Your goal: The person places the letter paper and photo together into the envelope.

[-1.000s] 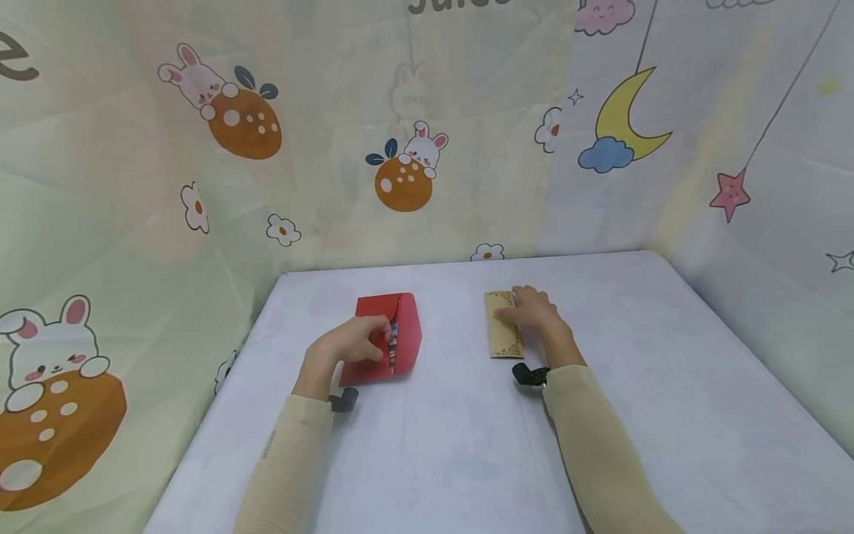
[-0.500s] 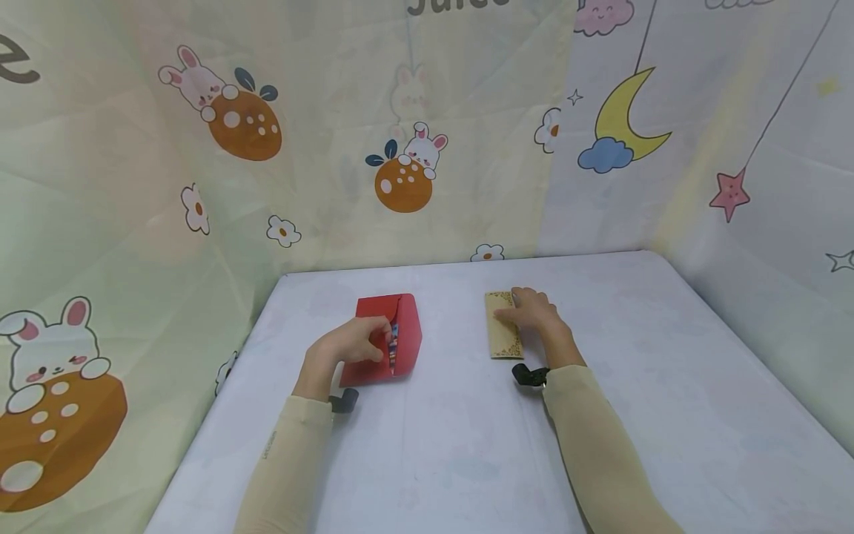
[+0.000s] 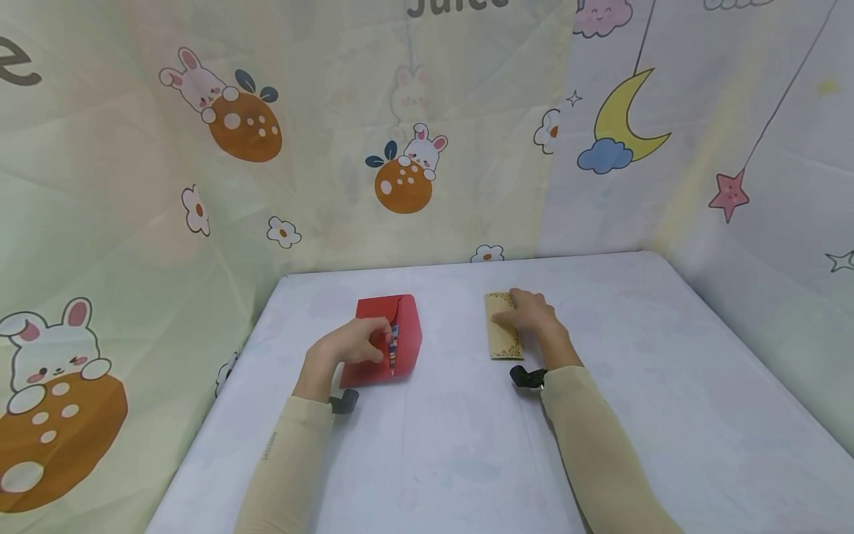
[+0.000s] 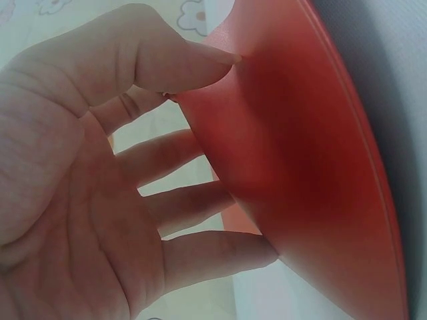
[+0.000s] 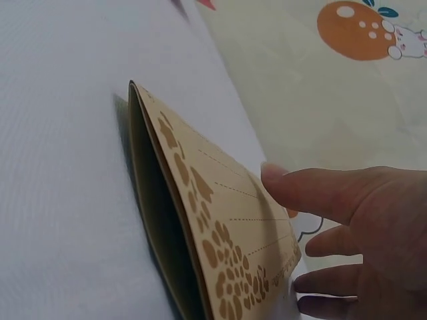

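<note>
In the head view, my left hand (image 3: 353,340) is at a red envelope (image 3: 408,337) at the table's left centre. A strip of multicoloured print (image 3: 393,348) shows in the envelope's opening. The left wrist view shows my thumb against the red paper (image 4: 313,160), with fingertips hidden behind its edge; the hand pinches it. My right hand (image 3: 534,313) is over the right edge of a folded cream card (image 3: 502,337). Up close, this card (image 5: 233,213) has brown floral print and dashed lines; its fold gapes. My right thumb (image 5: 320,190) reaches its edge, the other fingers extended alongside.
A white cloth-covered table (image 3: 454,445) lies beneath everything. Fabric walls (image 3: 320,148) printed with rabbits, flowers and a moon close in the back and sides. Bare table separates the envelope from the card. Dark devices (image 3: 528,376) sit at both wrists.
My right hand has shifted very slightly left over the card's edge. The left hand, envelope and card stay practically still.
</note>
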`<state>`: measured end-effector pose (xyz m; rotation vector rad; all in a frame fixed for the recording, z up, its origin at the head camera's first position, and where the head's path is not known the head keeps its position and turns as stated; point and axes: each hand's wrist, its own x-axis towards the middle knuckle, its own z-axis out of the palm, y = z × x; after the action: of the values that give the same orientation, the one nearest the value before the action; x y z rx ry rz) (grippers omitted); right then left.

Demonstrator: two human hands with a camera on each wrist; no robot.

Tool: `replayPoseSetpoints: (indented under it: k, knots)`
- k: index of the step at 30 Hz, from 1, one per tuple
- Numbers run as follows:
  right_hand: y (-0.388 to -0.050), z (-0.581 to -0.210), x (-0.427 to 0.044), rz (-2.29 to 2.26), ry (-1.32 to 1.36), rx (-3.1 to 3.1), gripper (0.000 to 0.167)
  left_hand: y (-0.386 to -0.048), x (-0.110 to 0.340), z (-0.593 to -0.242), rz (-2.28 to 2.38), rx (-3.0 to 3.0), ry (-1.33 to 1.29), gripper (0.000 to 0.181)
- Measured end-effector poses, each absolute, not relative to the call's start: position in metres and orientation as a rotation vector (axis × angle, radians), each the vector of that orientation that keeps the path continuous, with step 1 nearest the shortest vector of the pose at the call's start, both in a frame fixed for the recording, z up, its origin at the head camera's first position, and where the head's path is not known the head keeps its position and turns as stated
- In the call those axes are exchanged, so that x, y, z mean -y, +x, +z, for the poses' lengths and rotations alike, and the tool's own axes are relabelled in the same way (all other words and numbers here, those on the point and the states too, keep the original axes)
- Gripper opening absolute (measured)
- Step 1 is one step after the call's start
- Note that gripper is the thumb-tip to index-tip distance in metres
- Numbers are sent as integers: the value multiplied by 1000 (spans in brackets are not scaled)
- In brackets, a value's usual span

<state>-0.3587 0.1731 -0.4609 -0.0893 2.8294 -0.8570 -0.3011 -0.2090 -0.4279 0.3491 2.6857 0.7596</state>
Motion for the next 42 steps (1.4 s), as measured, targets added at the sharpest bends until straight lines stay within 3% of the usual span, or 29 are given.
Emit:
replayPoseSetpoints:
  k: [42]
  knots:
    - [-358,-462,-157,-839,-33,-2903,78,-300,209,-429,762,-2671,348,41]
